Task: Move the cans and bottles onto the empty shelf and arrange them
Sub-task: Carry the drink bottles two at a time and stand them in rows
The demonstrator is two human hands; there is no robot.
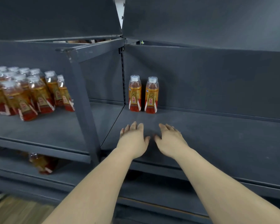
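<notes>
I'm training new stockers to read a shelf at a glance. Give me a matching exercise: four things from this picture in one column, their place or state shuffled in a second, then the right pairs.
Things
1. bottle pair
2. bottle cluster
3. lone bottle
4. left hand and right hand

Places or states
A. packed together on the left shelf
B. open, holding nothing, over the front of the right shelf
C. alone on the lower shelf
D. upright, side by side, at the back of the right shelf

Pairs: 1-D, 2-A, 3-C, 4-B
</notes>
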